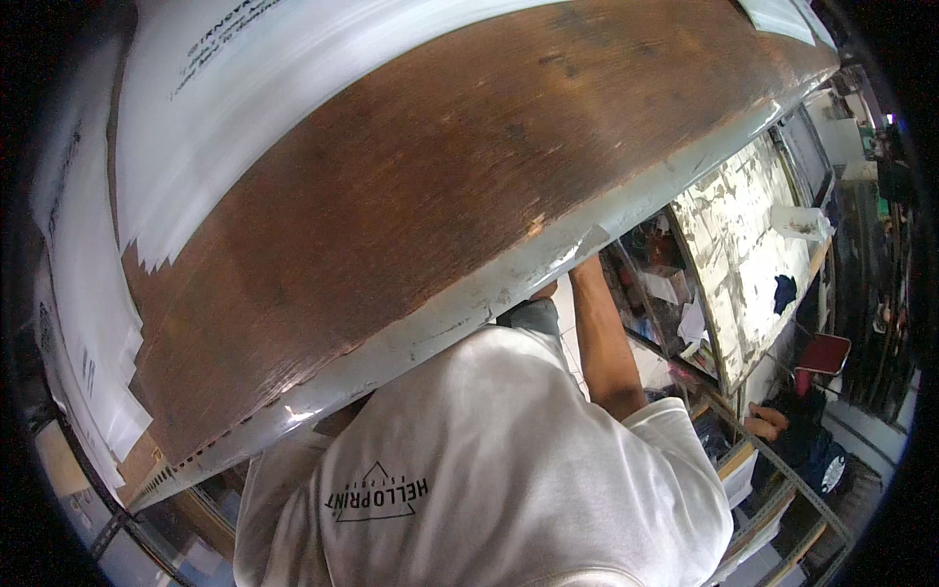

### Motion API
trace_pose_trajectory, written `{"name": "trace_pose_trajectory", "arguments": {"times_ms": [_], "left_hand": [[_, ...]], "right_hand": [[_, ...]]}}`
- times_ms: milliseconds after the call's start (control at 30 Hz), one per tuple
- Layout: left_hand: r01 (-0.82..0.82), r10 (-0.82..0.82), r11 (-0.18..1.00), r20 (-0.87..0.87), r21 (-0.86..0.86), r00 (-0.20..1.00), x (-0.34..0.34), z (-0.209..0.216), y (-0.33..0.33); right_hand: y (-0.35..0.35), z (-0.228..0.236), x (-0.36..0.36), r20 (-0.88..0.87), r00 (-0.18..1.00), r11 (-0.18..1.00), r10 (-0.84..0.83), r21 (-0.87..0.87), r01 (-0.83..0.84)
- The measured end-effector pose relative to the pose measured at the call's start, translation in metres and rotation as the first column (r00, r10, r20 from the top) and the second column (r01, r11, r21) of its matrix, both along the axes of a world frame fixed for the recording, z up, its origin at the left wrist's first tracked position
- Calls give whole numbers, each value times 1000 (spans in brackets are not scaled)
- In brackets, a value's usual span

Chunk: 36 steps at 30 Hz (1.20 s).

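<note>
My right forearm [603, 338] reaches forward below the near edge of a brown wooden table [440, 166]. That edge, wrapped in grey tape [460, 298], hides my right hand, so its fingers and anything in them cannot be seen. A small patch of skin [545, 292] shows beside the wrist, against dark grey cloth at my waist; which hand it belongs to is unclear. My left hand is out of sight behind the tabletop and my white shirt [518, 430]. White printed sheets [205, 127] with jagged ends lie over the table's far left side.
Another white sheet [780, 18] lies at the far right corner. To the right stands a paint-marked table [734, 245] bearing a translucent container [800, 223] and a dark cloth [784, 293]. Beyond a metal rack [782, 479] are a red-seated chair [824, 354] and another person [768, 423].
</note>
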<state>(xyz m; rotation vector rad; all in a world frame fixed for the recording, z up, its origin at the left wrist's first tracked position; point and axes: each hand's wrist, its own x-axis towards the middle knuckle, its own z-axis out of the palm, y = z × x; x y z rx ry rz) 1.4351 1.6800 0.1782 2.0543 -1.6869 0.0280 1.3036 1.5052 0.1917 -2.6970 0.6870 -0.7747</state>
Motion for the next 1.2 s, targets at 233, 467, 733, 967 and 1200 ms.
{"name": "trace_pose_trajectory", "arguments": {"times_ms": [233,467,733,967,1200], "left_hand": [[-21,23,999,64,-35,998,-1,-4,0],[-15,19,999,-103,37,994,0,-9,0],[-12,16,998,-76,55,997,0,-6,1],[-111,104,990,90,83,991,-8,18,4],[-28,30,998,-18,63,999,3,-8,-1]], "right_hand": [[4,3,-9,-9,999,996,40,82,-39],[2,-3,-13,-27,996,993,88,84,-85],[-1,-8,-3,-56,998,998,35,54,-32],[1,-6,-8,54,999,999,5,50,-8],[-2,7,-4,-37,997,993,63,103,-59]]}}
